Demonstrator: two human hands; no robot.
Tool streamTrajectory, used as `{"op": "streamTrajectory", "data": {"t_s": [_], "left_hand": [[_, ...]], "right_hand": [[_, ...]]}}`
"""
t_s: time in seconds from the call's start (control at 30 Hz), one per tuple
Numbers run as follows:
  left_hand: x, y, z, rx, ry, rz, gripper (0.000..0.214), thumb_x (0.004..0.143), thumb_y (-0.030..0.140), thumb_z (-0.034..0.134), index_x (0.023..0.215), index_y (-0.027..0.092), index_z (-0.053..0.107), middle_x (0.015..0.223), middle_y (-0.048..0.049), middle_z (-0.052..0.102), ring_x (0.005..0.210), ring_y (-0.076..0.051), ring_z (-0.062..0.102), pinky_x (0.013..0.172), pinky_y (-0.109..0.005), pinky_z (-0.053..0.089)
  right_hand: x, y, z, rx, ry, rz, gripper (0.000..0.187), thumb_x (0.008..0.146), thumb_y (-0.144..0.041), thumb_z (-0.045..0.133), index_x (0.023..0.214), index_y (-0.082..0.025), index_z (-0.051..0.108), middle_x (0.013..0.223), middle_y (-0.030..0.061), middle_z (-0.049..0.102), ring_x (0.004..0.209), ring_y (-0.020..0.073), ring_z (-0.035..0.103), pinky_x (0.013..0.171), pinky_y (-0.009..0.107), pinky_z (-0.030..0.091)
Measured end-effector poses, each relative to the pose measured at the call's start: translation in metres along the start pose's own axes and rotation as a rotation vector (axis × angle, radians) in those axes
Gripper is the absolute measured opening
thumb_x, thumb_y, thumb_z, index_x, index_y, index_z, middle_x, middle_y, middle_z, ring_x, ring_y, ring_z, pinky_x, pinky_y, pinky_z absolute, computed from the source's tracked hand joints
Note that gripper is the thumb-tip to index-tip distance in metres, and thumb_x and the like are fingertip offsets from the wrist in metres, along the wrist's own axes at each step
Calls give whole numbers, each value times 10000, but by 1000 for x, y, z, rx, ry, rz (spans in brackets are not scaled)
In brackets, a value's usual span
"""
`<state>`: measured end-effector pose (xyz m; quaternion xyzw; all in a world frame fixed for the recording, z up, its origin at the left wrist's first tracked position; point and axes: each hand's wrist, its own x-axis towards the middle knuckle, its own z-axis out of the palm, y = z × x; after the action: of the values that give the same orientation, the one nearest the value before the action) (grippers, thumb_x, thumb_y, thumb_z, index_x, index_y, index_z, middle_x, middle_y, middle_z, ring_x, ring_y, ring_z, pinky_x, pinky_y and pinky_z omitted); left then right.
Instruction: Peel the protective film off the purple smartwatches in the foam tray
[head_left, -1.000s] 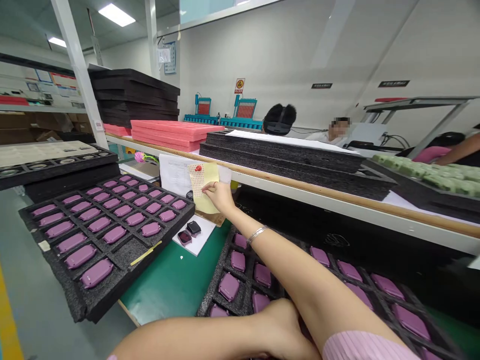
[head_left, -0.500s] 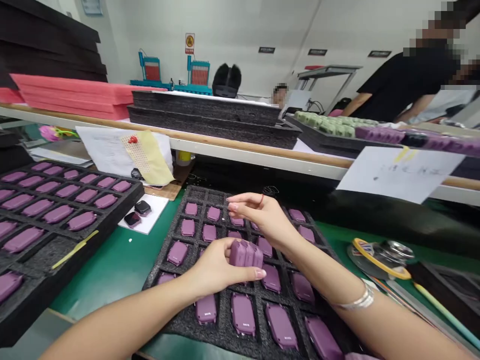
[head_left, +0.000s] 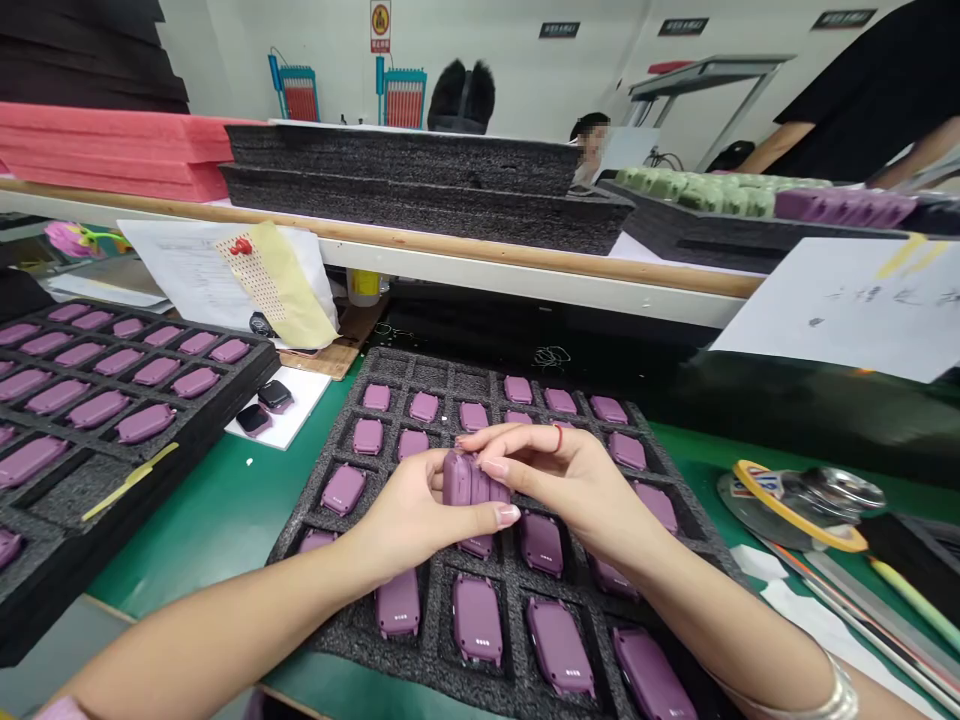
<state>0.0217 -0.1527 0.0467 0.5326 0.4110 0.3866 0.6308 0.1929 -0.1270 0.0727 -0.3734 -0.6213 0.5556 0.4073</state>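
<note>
A small stack of purple watch cases (head_left: 466, 482) is gripped on edge by my left hand (head_left: 412, 515), with the thumb along its near side. My right hand (head_left: 581, 485) has thumb and fingertips closed on the stack's upper right; how many cases they pinch is hidden. Beneath both hands lies a black foam tray (head_left: 467, 379) with rows of compartments. Most visible compartments hold a purple watch case like the front one (head_left: 478, 617); several in the back row at left hold nothing. My hands cover part of the middle rows.
Another foam tray (head_left: 64, 492) of purple cases stands at left, a yellow strip (head_left: 131, 482) across it. Two dark-screened watches (head_left: 264, 408) lie on white paper. At right sits a round metal-topped container (head_left: 802, 500). A shelf (head_left: 517, 265) with foam stacks crosses behind; a person stands beyond.
My right hand has come down from above the back of the tray to the stack, and its fingers now touch the cases. My left hand still holds the stack. The view has shifted.
</note>
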Motion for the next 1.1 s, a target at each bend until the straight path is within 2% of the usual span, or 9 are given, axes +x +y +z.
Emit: {"op": "streamTrajectory", "data": {"t_s": [0.2,0.3,0.47,0.57,0.67,0.77,0.87,1.0,1.1], "left_hand": [[-1,2,1,-8,2,-43,352,699,357,833,915,142,657,813,5,626,775,-138,576,716,-264,470],[-1,3,1,-14,-12,-52,337,710,341,821,920,136,654,842,-15,643,809,-154,599,738,-278,487],[-1,1,2,-32,-41,-39,381,733,317,809,1022,131,646,973,-64,682,935,-206,657,811,-318,530],[-3,0,6,-135,-36,-103,512,748,290,807,1172,144,559,975,-62,689,849,-199,705,796,-362,577],[-5,1,10,-161,16,-173,562,750,274,813,1200,160,495,991,-48,683,742,-163,723,784,-361,590],[-6,5,9,-113,3,-164,519,774,314,794,1176,147,511,865,-16,680,721,-152,706,774,-333,574],[-5,8,7,-92,-53,-118,498,798,360,764,1174,129,534,691,23,644,647,-131,645,697,-295,546],[-3,10,5,-94,-67,-122,477,765,376,789,1117,134,577,596,59,583,540,-102,565,548,-235,468],[-1,9,4,-121,-73,-123,479,765,397,791,1098,123,582,574,55,588,512,-99,558,527,-226,461]], "right_hand": [[-1,-1,-2,-38,-9,-16,126,793,-373,782,778,-248,780,991,48,798,956,230,748,918,380,592],[-2,-1,-3,-62,-3,-20,139,800,-385,777,794,-247,778,985,53,797,965,240,745,928,400,588],[-4,0,-4,-113,-16,-44,157,822,-403,760,815,-247,770,1013,51,789,984,245,733,936,408,574],[-4,0,-6,-198,-9,-104,167,851,-407,725,837,-242,748,970,50,786,941,239,731,921,403,567],[-3,1,-8,-299,-24,-146,155,871,-390,699,855,-239,732,916,40,773,886,225,719,867,377,564],[-2,1,-12,-332,-48,-167,136,878,-365,690,856,-234,719,882,29,756,840,204,702,803,339,554],[-3,-3,-16,-327,-27,-168,140,883,-357,682,842,-225,704,828,21,737,781,188,684,766,321,545],[-4,-7,-19,-315,-35,-163,153,865,-370,707,824,-223,713,836,26,743,796,193,689,789,329,549],[-1,-5,-19,-225,5,-175,167,842,-386,739,799,-226,716,846,29,747,819,195,701,793,325,570]]}}
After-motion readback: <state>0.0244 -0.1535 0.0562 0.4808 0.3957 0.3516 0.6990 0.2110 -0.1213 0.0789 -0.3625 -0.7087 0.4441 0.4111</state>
